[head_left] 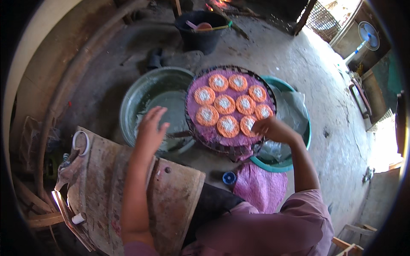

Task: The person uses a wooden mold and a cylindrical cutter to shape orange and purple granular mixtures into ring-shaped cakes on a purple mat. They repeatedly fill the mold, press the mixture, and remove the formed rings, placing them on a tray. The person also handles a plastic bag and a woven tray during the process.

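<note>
My left hand (151, 128) hangs with fingers apart above the left green basin (136, 102), holding nothing, beside the near rim of a round woven tray. That tray (200, 72) is lined with purple sheeting and carries several round orange patties (224, 104), each with a white speckled centre. My right hand (269, 130) is at the tray's right side, fingers curled at the near-right patty (247, 123); whether they grip it is hidden.
A wooden board (179, 200) lies near left. A teal basin (290, 158) with plastic sits under the tray's right. Pink sacking (260, 187) and a blue round object (229, 178) lie nearer. Behind are a black bucket (198, 40), a small fire (215, 6) and a fan (367, 34).
</note>
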`<state>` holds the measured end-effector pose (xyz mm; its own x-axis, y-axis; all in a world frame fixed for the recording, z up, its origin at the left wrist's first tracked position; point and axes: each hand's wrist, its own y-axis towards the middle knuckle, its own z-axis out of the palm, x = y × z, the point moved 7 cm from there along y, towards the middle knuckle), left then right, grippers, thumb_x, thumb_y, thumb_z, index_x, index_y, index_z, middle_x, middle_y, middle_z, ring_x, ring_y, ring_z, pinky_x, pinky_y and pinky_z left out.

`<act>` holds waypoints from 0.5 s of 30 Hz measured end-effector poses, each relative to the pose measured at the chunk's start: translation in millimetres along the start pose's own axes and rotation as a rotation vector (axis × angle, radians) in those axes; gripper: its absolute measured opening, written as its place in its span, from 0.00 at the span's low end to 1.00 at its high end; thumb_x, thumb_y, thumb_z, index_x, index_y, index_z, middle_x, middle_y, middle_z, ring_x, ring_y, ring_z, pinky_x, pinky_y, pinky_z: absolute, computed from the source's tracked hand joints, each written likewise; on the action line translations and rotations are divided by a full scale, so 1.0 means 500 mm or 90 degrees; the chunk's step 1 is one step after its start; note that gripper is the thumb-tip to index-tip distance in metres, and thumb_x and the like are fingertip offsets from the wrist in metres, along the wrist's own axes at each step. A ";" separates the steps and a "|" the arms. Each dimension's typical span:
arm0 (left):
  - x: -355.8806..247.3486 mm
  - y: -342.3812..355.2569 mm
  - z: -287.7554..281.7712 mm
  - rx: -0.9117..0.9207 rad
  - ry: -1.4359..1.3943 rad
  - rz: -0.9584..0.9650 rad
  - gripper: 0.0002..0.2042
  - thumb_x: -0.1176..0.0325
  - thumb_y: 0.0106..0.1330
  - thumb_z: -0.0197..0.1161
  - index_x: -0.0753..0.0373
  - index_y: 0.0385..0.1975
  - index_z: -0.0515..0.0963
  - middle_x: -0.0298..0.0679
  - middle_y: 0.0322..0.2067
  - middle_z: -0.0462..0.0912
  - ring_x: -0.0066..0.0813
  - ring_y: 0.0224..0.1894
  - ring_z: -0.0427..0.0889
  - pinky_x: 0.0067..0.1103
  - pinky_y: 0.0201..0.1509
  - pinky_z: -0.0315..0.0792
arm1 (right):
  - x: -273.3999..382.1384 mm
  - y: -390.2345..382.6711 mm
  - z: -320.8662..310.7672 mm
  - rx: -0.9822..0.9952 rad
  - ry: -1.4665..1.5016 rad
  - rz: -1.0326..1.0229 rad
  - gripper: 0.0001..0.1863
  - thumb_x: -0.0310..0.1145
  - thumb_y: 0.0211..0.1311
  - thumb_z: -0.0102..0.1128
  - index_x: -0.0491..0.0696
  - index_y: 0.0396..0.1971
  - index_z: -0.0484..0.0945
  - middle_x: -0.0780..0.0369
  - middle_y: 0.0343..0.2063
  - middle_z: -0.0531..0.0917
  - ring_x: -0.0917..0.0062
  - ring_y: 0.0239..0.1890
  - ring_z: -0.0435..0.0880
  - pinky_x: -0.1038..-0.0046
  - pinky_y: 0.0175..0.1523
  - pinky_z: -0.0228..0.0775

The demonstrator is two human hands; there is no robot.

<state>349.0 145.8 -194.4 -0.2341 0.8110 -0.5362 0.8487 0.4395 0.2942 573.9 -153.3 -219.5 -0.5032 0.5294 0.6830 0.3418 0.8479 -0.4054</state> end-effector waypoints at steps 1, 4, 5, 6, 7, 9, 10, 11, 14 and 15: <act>0.015 -0.016 -0.020 -0.010 0.014 -0.037 0.21 0.72 0.59 0.64 0.62 0.54 0.74 0.48 0.56 0.73 0.48 0.58 0.72 0.34 0.62 0.66 | 0.024 -0.032 0.089 0.197 0.087 -0.055 0.12 0.24 0.58 0.59 0.43 0.42 0.81 0.55 0.40 0.84 0.74 0.41 0.83 0.70 0.47 0.75; 0.036 -0.057 -0.039 -0.025 0.068 -0.096 0.19 0.73 0.61 0.62 0.63 0.53 0.74 0.47 0.53 0.76 0.47 0.55 0.74 0.34 0.60 0.68 | -0.001 -0.065 0.344 0.423 -0.012 -0.042 0.17 0.25 0.59 0.54 0.47 0.48 0.80 0.54 0.43 0.83 0.65 0.49 0.81 0.69 0.55 0.71; 0.037 -0.060 -0.039 -0.038 0.054 -0.081 0.18 0.72 0.61 0.62 0.63 0.53 0.74 0.47 0.52 0.76 0.47 0.54 0.75 0.34 0.59 0.68 | -0.033 -0.064 0.409 0.420 -0.100 -0.038 0.20 0.24 0.58 0.52 0.48 0.51 0.78 0.54 0.46 0.82 0.61 0.52 0.79 0.68 0.59 0.69; 0.029 -0.062 -0.041 -0.069 0.036 -0.037 0.18 0.72 0.62 0.61 0.63 0.52 0.74 0.46 0.51 0.77 0.46 0.53 0.75 0.34 0.58 0.69 | -0.071 -0.044 0.441 0.310 -0.171 -0.030 0.19 0.23 0.57 0.51 0.48 0.49 0.78 0.53 0.45 0.82 0.60 0.51 0.79 0.65 0.58 0.68; 0.037 -0.062 -0.031 -0.042 0.058 -0.064 0.17 0.71 0.62 0.61 0.63 0.52 0.75 0.46 0.50 0.78 0.46 0.53 0.76 0.34 0.57 0.69 | -0.106 -0.025 0.463 0.201 -0.221 -0.044 0.18 0.23 0.56 0.50 0.47 0.48 0.79 0.53 0.45 0.82 0.59 0.51 0.79 0.62 0.58 0.68; 0.039 -0.063 -0.023 -0.020 0.104 -0.064 0.15 0.70 0.64 0.60 0.63 0.51 0.75 0.45 0.48 0.79 0.46 0.51 0.77 0.33 0.56 0.70 | -0.170 -0.017 0.477 0.036 -0.310 -0.103 0.19 0.23 0.54 0.49 0.46 0.46 0.78 0.51 0.46 0.81 0.57 0.51 0.79 0.55 0.58 0.67; 0.039 -0.063 -0.025 -0.025 0.101 -0.065 0.15 0.69 0.64 0.60 0.62 0.50 0.75 0.45 0.48 0.79 0.45 0.51 0.77 0.33 0.56 0.71 | -0.193 -0.020 0.480 -0.018 -0.349 -0.148 0.20 0.22 0.53 0.49 0.46 0.47 0.77 0.50 0.46 0.80 0.57 0.51 0.79 0.52 0.58 0.65; 0.040 -0.064 -0.028 -0.029 0.099 -0.069 0.15 0.68 0.64 0.60 0.62 0.50 0.76 0.45 0.47 0.79 0.45 0.51 0.77 0.33 0.55 0.71 | -0.216 -0.021 0.486 -0.050 -0.405 -0.162 0.21 0.22 0.51 0.48 0.45 0.47 0.77 0.49 0.47 0.80 0.56 0.51 0.79 0.49 0.59 0.64; 0.045 -0.066 -0.029 -0.006 0.082 -0.099 0.14 0.68 0.65 0.59 0.63 0.50 0.76 0.46 0.48 0.79 0.46 0.51 0.77 0.33 0.55 0.70 | -0.280 -0.034 0.492 0.016 -0.394 -0.086 0.22 0.23 0.49 0.51 0.43 0.49 0.75 0.49 0.41 0.82 0.52 0.44 0.82 0.48 0.58 0.64; 0.047 -0.066 -0.027 0.006 0.073 -0.111 0.14 0.68 0.66 0.59 0.63 0.50 0.76 0.47 0.49 0.79 0.47 0.52 0.76 0.33 0.56 0.70 | -0.305 -0.045 0.498 0.081 -0.432 0.003 0.22 0.24 0.49 0.51 0.43 0.48 0.75 0.49 0.40 0.83 0.52 0.42 0.83 0.49 0.57 0.66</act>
<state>308.9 155.6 -205.9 -0.4298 0.7619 -0.4845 0.7952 0.5736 0.1966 445.5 -245.8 -465.9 -0.9015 0.3993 0.1666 0.2704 0.8206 -0.5035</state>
